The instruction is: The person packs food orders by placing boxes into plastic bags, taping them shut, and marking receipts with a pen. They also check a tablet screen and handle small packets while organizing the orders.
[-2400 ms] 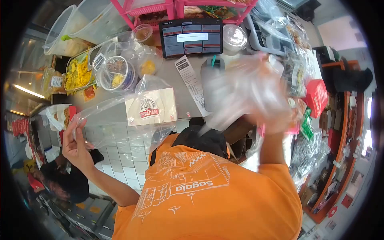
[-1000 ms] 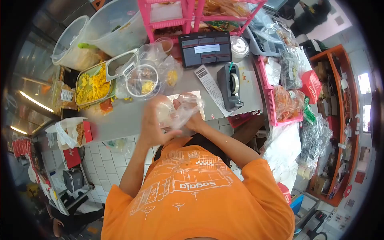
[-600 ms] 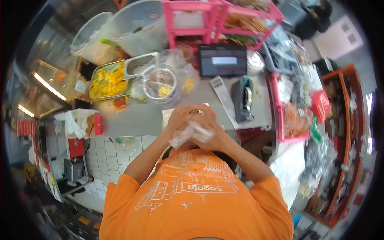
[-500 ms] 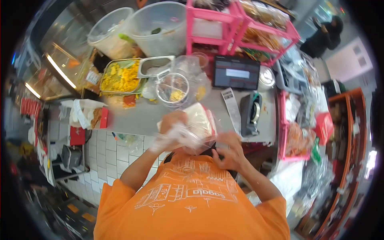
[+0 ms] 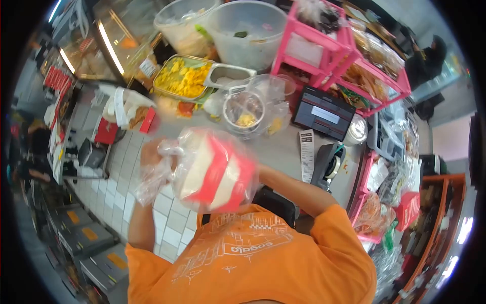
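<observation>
A clear plastic bag (image 5: 174,169) with a red and white box (image 5: 220,169) inside hangs over the front edge of the counter, blurred by motion. Its gathered, crumpled neck is in my left hand (image 5: 153,158), whose fingers are closed round the plastic. My right forearm (image 5: 291,185) reaches in from the right to the far side of the bag, and the box hides my right hand. Beyond the bag, a round clear tub (image 5: 244,111) with food inside stands in loose plastic on the counter (image 5: 278,152).
A metal tray (image 5: 185,76) of yellow food and an empty metal pan (image 5: 230,76) sit behind. Right of them are a tablet (image 5: 324,112), a receipt (image 5: 307,154), a tape dispenser (image 5: 328,167) and pink racks (image 5: 314,48). An open box (image 5: 126,111) stands left. A person (image 5: 428,63) is far right.
The bagged box has moved left and turned its red-striped side up. My left hand has shifted left with the bag's neck. My right hand, visible before, has gone behind the bag. The view has turned.
</observation>
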`<state>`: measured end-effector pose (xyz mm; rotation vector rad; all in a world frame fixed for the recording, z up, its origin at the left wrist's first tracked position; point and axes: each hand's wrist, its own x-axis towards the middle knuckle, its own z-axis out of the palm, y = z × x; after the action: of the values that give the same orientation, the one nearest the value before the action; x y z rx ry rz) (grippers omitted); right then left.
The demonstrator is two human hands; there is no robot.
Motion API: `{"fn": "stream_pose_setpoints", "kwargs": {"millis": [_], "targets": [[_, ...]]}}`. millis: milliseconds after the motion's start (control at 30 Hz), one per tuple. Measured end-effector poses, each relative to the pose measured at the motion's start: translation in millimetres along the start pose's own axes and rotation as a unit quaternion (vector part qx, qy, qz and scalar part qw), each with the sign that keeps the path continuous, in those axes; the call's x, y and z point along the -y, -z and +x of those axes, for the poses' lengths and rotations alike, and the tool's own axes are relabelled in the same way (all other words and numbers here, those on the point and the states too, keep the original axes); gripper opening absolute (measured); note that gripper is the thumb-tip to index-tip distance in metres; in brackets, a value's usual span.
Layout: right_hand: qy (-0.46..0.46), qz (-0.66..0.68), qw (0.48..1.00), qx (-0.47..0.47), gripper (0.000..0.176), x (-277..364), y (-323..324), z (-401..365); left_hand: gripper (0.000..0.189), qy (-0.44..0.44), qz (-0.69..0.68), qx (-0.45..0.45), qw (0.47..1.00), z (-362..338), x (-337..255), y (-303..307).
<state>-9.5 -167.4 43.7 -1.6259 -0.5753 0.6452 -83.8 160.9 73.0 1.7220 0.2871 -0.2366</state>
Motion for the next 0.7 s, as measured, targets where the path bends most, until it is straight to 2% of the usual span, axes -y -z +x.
{"fn": "stream_pose_setpoints", "kwargs": {"millis": [33,67,100,133,167,200,233,267,300,333,400,433,467,500,533,567,600,633,667,700], "targets": [[-0.053,0.064,0.997,0.01,0.062,-9,-25,4,0.045,-0.177,0.333,-0.063,0.924,-16,-32,-1],[-0.099,0.122,0.987,0.016,0.066,-13,-40,14,0.037,-0.325,0.622,-0.116,0.703,-22,-58,3],[-0.146,0.181,0.972,0.017,0.07,-14,-48,26,0.037,-0.323,0.624,-0.126,0.7,-22,-71,15],[-0.141,0.182,0.973,0.017,0.07,-6,-51,34,0.038,-0.253,0.489,-0.191,0.813,-21,-78,29],[0.093,0.01,0.987,-0.129,0.067,1,-55,38,0.039,-0.174,0.334,-0.243,0.894,-21,-81,44],[0.311,-0.167,0.898,-0.263,0.066,15,-59,42,0.039,-0.084,0.165,-0.282,0.941,-21,-83,57],[0.305,-0.171,0.898,-0.268,0.066,37,-57,56,0.041,0.011,-0.012,-0.308,0.951,-22,-84,70],[0.457,-0.286,0.824,-0.174,0.069,65,-51,75,0.042,0.115,-0.19,-0.324,0.919,-29,-86,79],[0.588,-0.387,0.707,-0.066,0.073,85,-45,97,0.046,-0.034,-0.223,-0.177,0.958,-42,-99,69],[0.586,-0.392,0.706,-0.064,0.073,96,-41,122,0.046,-0.035,-0.228,-0.173,0.958,-33,-95,80],[0.571,-0.294,0.765,-0.04,0.07,110,-42,164,0.043,-0.048,0.0,-0.14,0.989,-15,-87,106],[0.45,-0.196,0.87,-0.038,0.061,113,-45,172,0.042,-0.056,0.114,-0.121,0.984,-5,-81,117],[0.446,-0.2,0.872,-0.038,0.061,110,-47,180,0.041,-0.064,0.224,-0.1,0.967,5,-74,127],[0.175,0.019,0.984,0.004,0.05,104,-48,189,0.04,-0.073,0.332,-0.077,0.937,17,-67,135],[-0.116,0.237,0.964,0.039,0.042,101,-47,197,0.04,-0.084,0.436,-0.053,0.894,33,-59,144],[-0.155,0.044,0.986,0.047,0.035,100,-28,210,0.04,-0.094,0.535,-0.026,0.839,48,-50,151],[-0.197,-0.146,0.968,0.058,0.034,97,0,222,0.04,-0.092,0.532,-0.013,0.841,66,-28,152],[-0.125,-0.261,0.956,-0.036,0.035,72,26,235,0.04,-0.305,0.66,-0.121,0.676,89,3,148],[0.075,-0.345,0.916,-0.19,0.029,40,59,246,0.04,-0.485,0.721,-0.221,0.443,105,20,146],[0.01,-0.489,0.853,-0.184,0.021,51,89,258,0.043,-0.45,0.603,-0.176,0.634,109,-7,128]]}}
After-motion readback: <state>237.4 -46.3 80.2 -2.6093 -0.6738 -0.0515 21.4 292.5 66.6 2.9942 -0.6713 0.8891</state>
